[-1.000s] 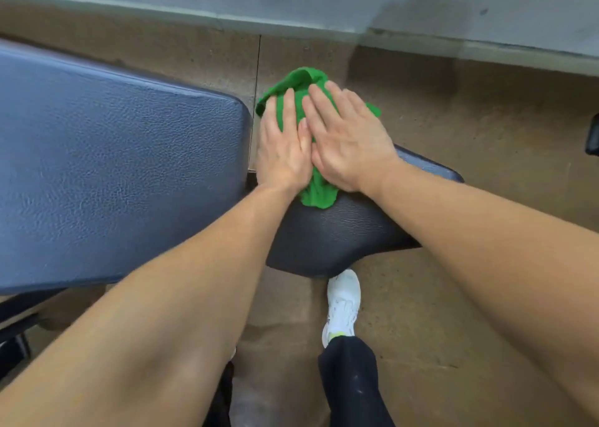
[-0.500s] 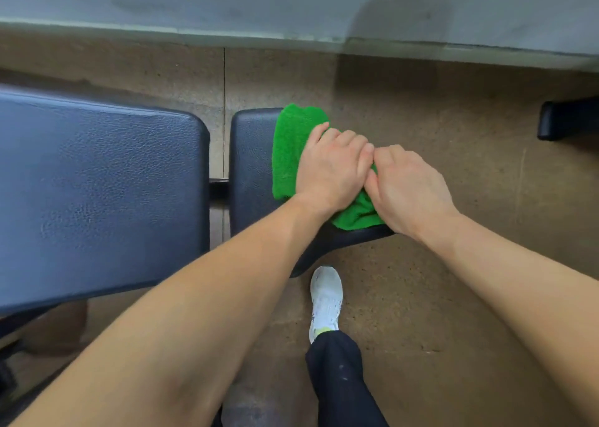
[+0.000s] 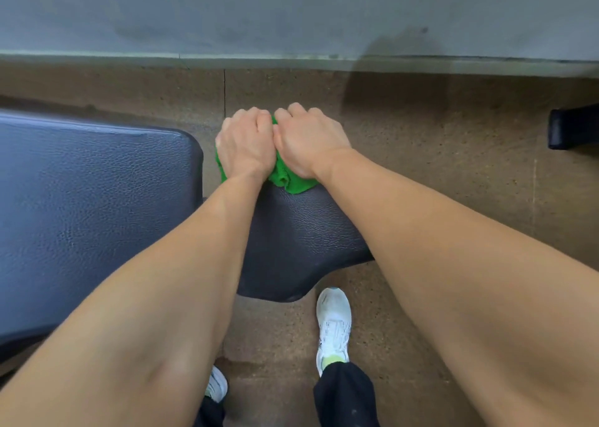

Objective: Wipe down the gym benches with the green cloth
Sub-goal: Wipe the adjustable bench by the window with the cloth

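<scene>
My left hand (image 3: 246, 147) and right hand (image 3: 308, 141) are both curled down on the green cloth (image 3: 287, 180) at the seat pad (image 3: 301, 238)'s far edge — soft, light, bunches easily — so I'd press through my palms.

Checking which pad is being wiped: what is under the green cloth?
The green cloth lies on the small black seat pad, under the left hand and right hand. The pad's far end is covered.

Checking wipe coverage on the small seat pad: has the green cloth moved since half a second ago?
Yes. The green cloth, under both hands, has slid toward the wall-side end of the small seat pad, leaving more bare pad on the near side.
</scene>
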A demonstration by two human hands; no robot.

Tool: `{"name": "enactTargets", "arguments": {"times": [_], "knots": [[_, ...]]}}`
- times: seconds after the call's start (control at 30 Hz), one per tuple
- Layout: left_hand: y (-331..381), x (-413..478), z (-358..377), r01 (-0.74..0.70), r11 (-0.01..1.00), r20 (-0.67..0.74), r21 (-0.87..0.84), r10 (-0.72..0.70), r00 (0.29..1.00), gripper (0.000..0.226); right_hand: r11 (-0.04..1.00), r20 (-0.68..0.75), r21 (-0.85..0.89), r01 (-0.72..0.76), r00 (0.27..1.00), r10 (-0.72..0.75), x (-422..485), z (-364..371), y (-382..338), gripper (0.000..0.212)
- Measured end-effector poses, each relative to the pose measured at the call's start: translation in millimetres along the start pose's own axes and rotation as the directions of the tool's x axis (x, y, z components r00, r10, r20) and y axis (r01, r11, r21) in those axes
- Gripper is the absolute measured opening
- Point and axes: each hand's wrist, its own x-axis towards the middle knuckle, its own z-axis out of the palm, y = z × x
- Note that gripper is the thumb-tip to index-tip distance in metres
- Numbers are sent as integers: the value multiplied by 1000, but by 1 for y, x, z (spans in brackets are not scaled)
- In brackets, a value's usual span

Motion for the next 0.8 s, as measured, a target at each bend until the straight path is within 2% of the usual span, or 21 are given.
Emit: {"name": "enactTargets", "arguments": {"times": [0.1,0.2,0.3,0.47,0.63,0.7,0.8], "knots": [[-1,-7,1,199,969,23,-148,-198,980,40,999,69,-35,41,997,-39,9,-2,-2,39],[-3,-17,3,306,908,4,-288,-318,948,39,991,112,-100,90,991,-79,16,-6,-8,41],[-9,-22,6,388,860,-3,-332,-412,911,43,982,164,-129,141,979,-119,29,-8,-16,44],[-19,-43,11,408,865,-16,-292,-431,902,47,943,261,-217,254,945,-195,47,-7,-33,48],[-29,-103,30,254,918,-167,-306,-314,935,49,787,261,-396,473,880,-397,23,19,-62,45],[-39,-127,38,272,914,-186,-299,-336,923,46,746,268,-385,543,840,-472,7,35,-69,45],[-53,-169,43,343,908,-131,-243,-381,915,49,731,267,-303,612,790,-552,-24,59,-81,40]]}}
